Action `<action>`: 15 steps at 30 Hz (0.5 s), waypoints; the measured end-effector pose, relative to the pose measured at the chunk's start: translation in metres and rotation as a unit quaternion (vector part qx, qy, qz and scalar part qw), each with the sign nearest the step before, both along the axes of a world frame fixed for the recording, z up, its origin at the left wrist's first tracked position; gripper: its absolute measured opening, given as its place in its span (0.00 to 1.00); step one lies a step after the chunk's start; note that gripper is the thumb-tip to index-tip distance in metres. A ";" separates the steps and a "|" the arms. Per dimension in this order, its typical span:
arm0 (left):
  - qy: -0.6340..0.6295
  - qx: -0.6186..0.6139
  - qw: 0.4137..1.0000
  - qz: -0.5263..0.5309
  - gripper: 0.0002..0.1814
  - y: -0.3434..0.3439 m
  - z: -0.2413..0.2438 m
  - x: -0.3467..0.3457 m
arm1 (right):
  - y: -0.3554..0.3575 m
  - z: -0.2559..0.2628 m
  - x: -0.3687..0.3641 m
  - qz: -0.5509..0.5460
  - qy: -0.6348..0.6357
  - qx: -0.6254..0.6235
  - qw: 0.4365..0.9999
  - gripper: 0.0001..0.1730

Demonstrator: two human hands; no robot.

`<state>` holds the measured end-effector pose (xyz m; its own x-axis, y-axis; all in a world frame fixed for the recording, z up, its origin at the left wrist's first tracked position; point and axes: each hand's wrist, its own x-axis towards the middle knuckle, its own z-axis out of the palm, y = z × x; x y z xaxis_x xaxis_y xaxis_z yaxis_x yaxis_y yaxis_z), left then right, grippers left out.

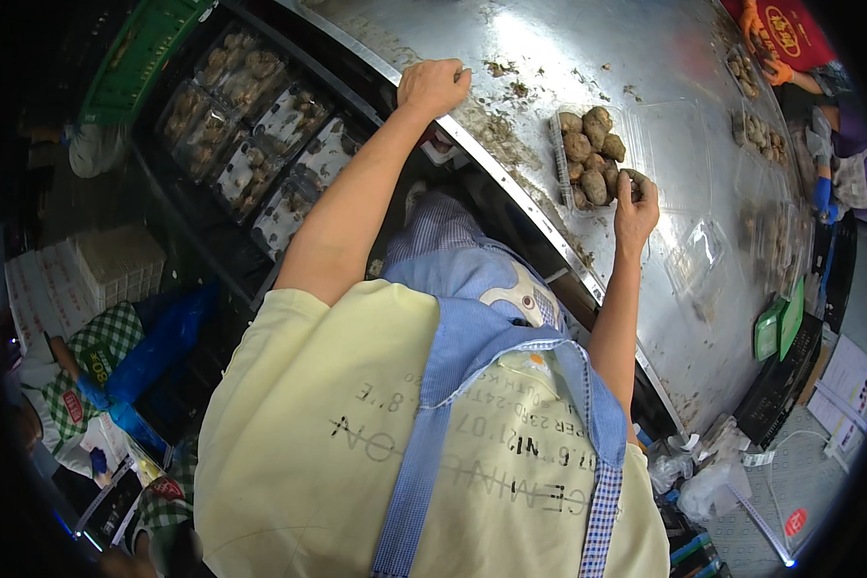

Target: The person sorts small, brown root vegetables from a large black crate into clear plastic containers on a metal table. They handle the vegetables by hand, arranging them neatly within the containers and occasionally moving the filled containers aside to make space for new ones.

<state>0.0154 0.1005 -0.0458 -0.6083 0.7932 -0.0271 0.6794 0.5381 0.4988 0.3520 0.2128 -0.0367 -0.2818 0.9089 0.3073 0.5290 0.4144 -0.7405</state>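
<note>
My left hand, its fingers curled in, rests by the metal edge of the worktable; nothing shows in it. Farther right on the table, a clear plastic clamshell box lies with its lid folded open to the right. Brown, rounded tubers, perhaps small taro or potatoes, fill its tray. My right hand is at the tray's lower right corner, bent thumb and fingers close together beside the tubers. Whether a tuber is between the fingertips cannot be made out.
Left of the table, a black crate holds several packed clear boxes. More clear boxes lie along the table's far side, near a co-worker's orange-gloved hands. Soil crumbs are scattered on the metal. A green container stands at the right.
</note>
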 end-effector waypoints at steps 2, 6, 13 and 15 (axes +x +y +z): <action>0.008 0.007 1.000 0.009 0.19 0.000 0.000 0.002 | 0.002 -0.003 0.006 -0.003 0.038 -0.062 0.997 0.10; 0.059 0.011 0.998 0.007 0.18 0.001 0.001 0.005 | 0.005 -0.011 0.011 -0.001 0.100 -0.110 0.989 0.11; 0.066 -0.001 0.998 0.019 0.19 0.003 0.002 0.006 | 0.001 -0.003 0.010 0.002 0.108 -0.108 0.988 0.12; 0.064 0.013 0.997 0.035 0.18 0.003 0.000 0.006 | 0.004 0.005 0.013 -0.014 0.183 -0.229 0.956 0.13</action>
<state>0.0218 0.1037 -0.0457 -0.6599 0.7477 0.0746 0.6990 0.5744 0.4261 0.3649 0.2164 -0.0322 -0.2048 0.9775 -0.0506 0.2054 -0.0077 -0.9787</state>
